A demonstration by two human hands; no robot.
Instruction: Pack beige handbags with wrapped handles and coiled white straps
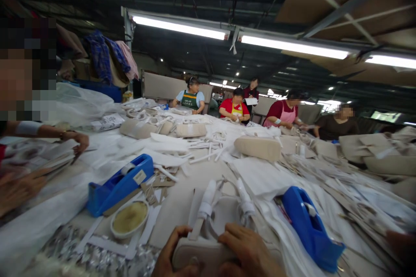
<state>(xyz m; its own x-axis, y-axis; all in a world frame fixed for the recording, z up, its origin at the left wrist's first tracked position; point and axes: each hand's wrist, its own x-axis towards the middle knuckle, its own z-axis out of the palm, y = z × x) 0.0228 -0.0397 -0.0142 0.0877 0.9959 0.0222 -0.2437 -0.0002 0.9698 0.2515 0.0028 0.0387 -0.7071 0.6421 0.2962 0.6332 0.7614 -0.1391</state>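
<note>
Beige handbag (208,253) at bottom centre, on the table's near edge, handles (224,203) wrapped in white paper, pointing away. Left hand (170,255) curled round its left end, fingers closed on the edge. Right hand (250,253) lies over the top right, fingers bent, gripping. Blue tape dispenser (118,184) and small glue bowl (129,218) to the left; second blue dispenser (310,227) just right. Co-worker's hand (79,140) far left.
</note>
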